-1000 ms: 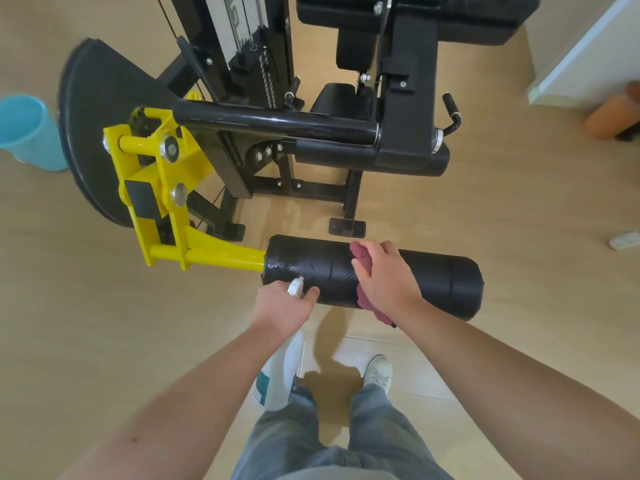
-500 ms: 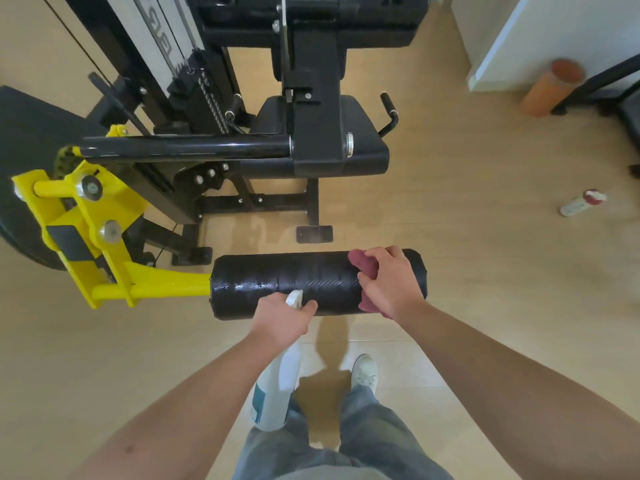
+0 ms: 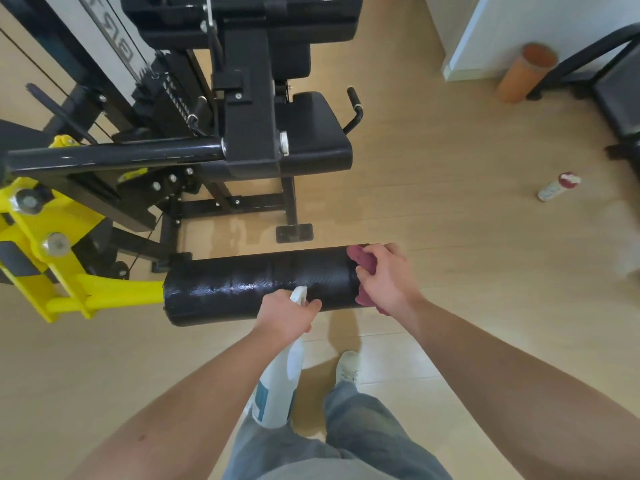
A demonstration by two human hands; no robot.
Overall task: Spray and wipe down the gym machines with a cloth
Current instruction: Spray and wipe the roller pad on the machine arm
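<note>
Cloth (image 3: 362, 259) bunched in the right grip (image 3: 388, 282) presses the end of the wet roller pad (image 3: 242, 289), left grip (image 3: 284, 315) holding the spray bottle (image 3: 277, 386); next, probably a wiping pass leftward.

wooden floor (image 3: 433, 188), gym machine (image 3: 249, 133), orange roller (image 3: 524, 72), bottle (image 3: 557, 186)

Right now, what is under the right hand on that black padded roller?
A dark red cloth shows above and below the right hand, against the padded roller. The hand covers the cloth's middle and the roller's end.

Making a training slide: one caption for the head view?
Right hand holds red cloth against roller pad; left hand holds spray bottle.
</note>
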